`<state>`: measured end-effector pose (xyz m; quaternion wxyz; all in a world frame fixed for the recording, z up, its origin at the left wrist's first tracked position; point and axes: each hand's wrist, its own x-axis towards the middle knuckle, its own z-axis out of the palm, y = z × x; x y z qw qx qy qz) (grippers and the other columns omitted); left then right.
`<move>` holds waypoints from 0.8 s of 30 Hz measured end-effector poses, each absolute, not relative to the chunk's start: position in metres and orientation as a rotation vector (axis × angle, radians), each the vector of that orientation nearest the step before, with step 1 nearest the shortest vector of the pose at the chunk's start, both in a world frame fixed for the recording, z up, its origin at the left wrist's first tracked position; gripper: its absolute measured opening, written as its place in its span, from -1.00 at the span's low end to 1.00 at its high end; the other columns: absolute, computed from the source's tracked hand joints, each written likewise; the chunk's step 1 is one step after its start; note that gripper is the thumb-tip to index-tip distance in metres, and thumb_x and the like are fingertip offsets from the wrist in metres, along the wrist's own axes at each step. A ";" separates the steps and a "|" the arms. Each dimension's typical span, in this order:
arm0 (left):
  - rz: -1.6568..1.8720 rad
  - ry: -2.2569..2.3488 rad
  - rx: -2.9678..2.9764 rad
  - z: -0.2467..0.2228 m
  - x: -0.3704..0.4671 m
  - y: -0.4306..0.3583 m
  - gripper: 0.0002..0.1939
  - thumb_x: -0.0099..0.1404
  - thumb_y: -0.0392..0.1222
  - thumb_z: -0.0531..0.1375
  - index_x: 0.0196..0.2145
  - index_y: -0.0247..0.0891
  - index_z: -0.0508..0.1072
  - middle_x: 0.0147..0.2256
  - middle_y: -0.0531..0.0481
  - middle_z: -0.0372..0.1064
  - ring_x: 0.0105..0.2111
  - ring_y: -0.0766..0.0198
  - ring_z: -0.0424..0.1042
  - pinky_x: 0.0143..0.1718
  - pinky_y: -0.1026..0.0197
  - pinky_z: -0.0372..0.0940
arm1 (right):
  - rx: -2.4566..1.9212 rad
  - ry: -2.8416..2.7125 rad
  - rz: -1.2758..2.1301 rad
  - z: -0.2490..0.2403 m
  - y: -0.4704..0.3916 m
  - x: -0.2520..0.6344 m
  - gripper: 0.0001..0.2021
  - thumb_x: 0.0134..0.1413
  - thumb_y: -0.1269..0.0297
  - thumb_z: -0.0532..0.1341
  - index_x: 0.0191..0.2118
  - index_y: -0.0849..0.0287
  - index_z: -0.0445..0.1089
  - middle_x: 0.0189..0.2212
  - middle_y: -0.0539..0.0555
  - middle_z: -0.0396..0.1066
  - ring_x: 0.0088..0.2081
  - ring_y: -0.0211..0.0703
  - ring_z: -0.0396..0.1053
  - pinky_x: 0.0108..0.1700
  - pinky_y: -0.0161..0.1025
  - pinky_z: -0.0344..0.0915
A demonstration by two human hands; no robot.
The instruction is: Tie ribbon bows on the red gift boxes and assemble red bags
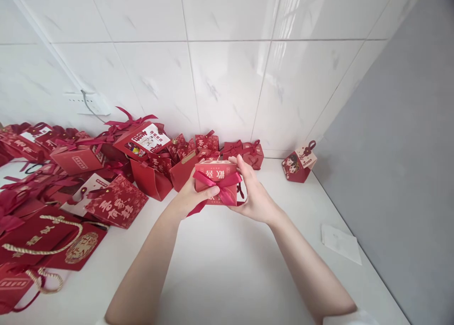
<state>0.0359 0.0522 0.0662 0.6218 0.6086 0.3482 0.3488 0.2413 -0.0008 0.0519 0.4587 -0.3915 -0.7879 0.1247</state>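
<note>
A red gift box [215,170] with pale lettering and a dark pink ribbon bow across its front is held above the white table, at the middle of the view. My left hand [189,197] grips its left side, the thumb lying on the front by the bow. My right hand [253,192] holds the right side, with fingertips at the top right corner and the palm turned toward the box. Part of a dark red loop shows between the box and my right palm. The back of the box is hidden.
Many red gift boxes and bags [117,201] with ribbons crowd the left and back of the white table [227,268]. One small box [300,162] stands at the back right. A white packet [341,243] lies near the right edge. A tiled wall rises behind.
</note>
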 end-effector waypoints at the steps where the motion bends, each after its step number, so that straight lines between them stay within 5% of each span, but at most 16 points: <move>1: 0.796 0.797 1.396 0.066 0.035 0.053 -0.27 0.13 -0.05 0.39 0.21 -0.01 0.24 0.18 -0.09 0.32 0.19 0.00 0.31 0.20 -0.06 0.23 | -0.970 -1.936 0.321 0.052 -0.001 0.240 0.06 0.08 0.24 0.31 0.41 -0.14 -0.54 0.40 0.14 -0.18 0.38 0.14 -0.09 0.27 0.17 0.17; 9: 0.776 0.804 1.318 0.068 0.039 0.052 -0.30 0.16 -0.01 0.37 0.21 -0.01 0.25 0.18 -0.07 0.32 0.18 -0.02 0.32 0.18 -0.08 0.26 | -0.977 -1.909 0.363 0.051 0.000 0.240 0.07 0.06 0.23 0.34 0.42 -0.12 -0.50 0.39 0.13 -0.12 0.38 0.12 -0.07 0.30 0.14 0.14; 16: 1.030 0.932 1.211 0.061 0.045 0.059 -0.02 0.09 -0.09 0.42 0.33 0.04 -0.02 0.26 -0.10 0.20 0.21 0.03 0.27 0.21 -0.04 0.25 | -1.048 -1.719 0.584 0.055 -0.007 0.233 0.03 -0.01 0.09 0.39 0.40 -0.25 -0.33 0.40 0.08 -0.18 0.34 0.16 0.03 0.11 0.07 0.39; 20: 1.227 0.987 1.207 0.051 0.041 0.071 -0.04 0.11 -0.08 0.41 0.32 0.03 -0.04 0.26 -0.12 0.18 0.22 0.05 0.27 0.22 -0.01 0.25 | -1.154 -1.470 0.883 0.057 -0.011 0.232 0.06 -0.09 -0.02 0.41 0.39 -0.15 -0.27 0.27 0.23 0.11 0.00 0.05 0.44 -0.14 -0.02 0.50; 24: 1.275 1.032 1.230 0.046 0.036 0.077 -0.05 0.10 -0.06 0.41 0.31 0.04 -0.02 0.26 -0.13 0.18 0.21 0.05 0.28 0.20 -0.03 0.26 | -1.336 -1.373 0.863 0.055 -0.008 0.233 -0.40 0.02 -0.14 0.30 0.10 0.03 0.22 -0.09 0.12 0.41 -0.29 -0.10 0.46 -0.20 -0.05 0.44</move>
